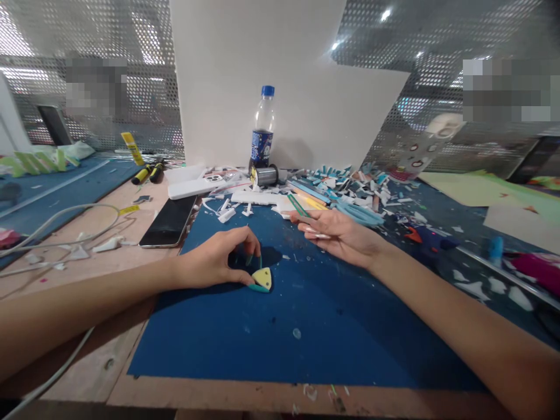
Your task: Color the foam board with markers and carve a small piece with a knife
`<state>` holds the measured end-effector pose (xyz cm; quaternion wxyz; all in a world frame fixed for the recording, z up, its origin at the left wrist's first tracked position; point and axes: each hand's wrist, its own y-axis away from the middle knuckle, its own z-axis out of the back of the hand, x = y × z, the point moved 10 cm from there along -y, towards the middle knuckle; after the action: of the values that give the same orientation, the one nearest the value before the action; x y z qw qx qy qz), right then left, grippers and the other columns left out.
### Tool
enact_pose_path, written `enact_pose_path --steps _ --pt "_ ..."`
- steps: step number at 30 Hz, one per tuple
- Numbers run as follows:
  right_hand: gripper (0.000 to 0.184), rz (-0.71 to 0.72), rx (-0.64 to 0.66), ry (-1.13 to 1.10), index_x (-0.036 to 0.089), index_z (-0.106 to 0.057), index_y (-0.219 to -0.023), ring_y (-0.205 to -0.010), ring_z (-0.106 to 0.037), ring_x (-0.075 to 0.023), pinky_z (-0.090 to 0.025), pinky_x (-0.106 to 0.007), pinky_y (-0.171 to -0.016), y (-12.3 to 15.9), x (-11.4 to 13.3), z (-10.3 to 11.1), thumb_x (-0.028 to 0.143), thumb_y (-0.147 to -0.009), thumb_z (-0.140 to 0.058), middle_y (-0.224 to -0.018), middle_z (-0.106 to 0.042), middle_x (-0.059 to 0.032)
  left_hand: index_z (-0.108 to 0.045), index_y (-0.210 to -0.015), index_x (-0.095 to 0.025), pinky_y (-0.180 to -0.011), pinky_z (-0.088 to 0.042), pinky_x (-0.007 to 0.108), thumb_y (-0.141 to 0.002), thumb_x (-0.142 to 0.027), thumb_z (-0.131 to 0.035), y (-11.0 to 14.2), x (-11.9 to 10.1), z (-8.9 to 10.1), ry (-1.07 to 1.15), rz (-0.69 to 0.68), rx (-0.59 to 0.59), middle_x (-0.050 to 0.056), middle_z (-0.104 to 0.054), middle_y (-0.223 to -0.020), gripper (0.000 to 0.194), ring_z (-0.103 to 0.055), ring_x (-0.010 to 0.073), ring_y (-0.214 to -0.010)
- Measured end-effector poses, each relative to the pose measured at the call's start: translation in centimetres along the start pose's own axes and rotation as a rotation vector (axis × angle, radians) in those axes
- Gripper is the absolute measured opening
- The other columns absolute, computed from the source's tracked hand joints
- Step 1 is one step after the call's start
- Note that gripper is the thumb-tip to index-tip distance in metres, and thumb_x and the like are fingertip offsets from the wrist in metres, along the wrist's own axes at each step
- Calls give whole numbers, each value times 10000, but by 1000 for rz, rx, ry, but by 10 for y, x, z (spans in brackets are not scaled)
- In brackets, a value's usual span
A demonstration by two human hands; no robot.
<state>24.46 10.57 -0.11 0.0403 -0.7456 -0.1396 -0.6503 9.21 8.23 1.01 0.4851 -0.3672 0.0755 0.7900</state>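
Note:
My left hand (223,256) rests on the blue cutting mat (280,350), thumb and fingers closed around a small yellow piece (262,277). That piece is roughly triangular, with a teal edge and a few dark dots. Part of it is hidden by my fingers. Further right and a little higher, my right hand (335,233) is closed on a pair of tweezers (297,205) with green prongs pointing up and left. Something thin and white also shows under the fingers of this hand; I cannot make out what it is. The two hands are apart.
A bottle (262,131) with a blue cap stands at the back before a white board (262,58). A phone (170,221) lies left, near a cable (56,219). Behind my right hand are blue scissors (361,214), a wire spool (265,175) and heaped foam scraps (345,184).

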Motion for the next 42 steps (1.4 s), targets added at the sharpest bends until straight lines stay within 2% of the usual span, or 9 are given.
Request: enact_pose_path --steps 7,12,17,21,25,31,34,37,42 --pt "212 -31 140 -147 101 -713 -968 -726 -593 -55 -535 -120 -669 2 2 -17 113 -762 -661 -1097 -649 -110 -395 -832 -198 -697 -434 314 -739 -355 -702 -1 2 0 40 -1 -12 47 -599 -946 357 -563 163 -848" --pt "186 3 170 -149 102 -691 -960 -454 -390 -21 -395 -126 -382 3 7 -18 129 -782 -643 -727 -569 -8 -379 -826 -204 -697 -418 310 -743 -339 -704 -1 2 1 36 5 -2 40 -598 -950 362 -561 160 -853" --pt "194 84 206 -16 119 -658 -851 -334 -212 -6 -267 -160 -317 6 17 -21 287 -877 -565 -526 -418 62 -388 -834 -201 -688 -415 303 -747 -333 -704 0 -1 1 24 -11 -9 34 -595 -942 354 -549 150 -822" --pt "292 67 216 167 133 -576 -1083 -304 -382 -25 -271 -171 -275 10 13 -28 351 -890 -549 -605 -576 6 -393 -855 -198 -705 -427 309 -727 -350 -723 1 -3 2 5 -4 -21 39 -575 -968 385 -538 156 -839" --pt "629 119 78 214 327 -221 -1378 -415 -591 -87 -424 -189 -286 9 13 -21 286 -868 -586 -990 -643 -50 -406 -925 -195 -727 -432 320 -716 -377 -734 1 -1 1 -21 28 0 64 -557 -1061 430 -531 171 -883" --pt "621 140 163 2 191 -584 -1134 -648 -688 -163 -524 -201 -370 15 23 -27 660 -727 -583 -1186 -608 -131 -411 -925 -186 -755 -427 319 -749 -393 -707 1 -2 -3 -15 1 37 79 -575 -1065 402 -539 191 -945" --pt "434 176 195 -111 216 -671 -874 -417 -572 -66 -424 -138 -299 21 31 -29 572 -632 -726 -843 -721 -13 -407 -918 -188 -748 -432 310 -749 -378 -713 1 -3 -3 -8 -2 39 70 -599 -1039 398 -558 182 -920" --pt "347 179 197 -144 194 -582 -572 -247 -372 -19 -335 -109 -289 24 29 -34 475 -739 -698 -355 -500 78 -400 -911 -195 -781 -447 299 -760 -327 -713 1 -7 -5 33 -28 65 59 -618 -1051 372 -582 171 -948" --pt "474 69 289 -159 178 -630 -686 -293 -487 -83 -355 -160 -278 24 9 -54 545 -897 -417 -428 -595 5 -426 -948 -190 -805 -481 282 -750 -324 -726 7 -25 -2 -62 -184 18 72 -614 -1046 384 -590 164 -975"
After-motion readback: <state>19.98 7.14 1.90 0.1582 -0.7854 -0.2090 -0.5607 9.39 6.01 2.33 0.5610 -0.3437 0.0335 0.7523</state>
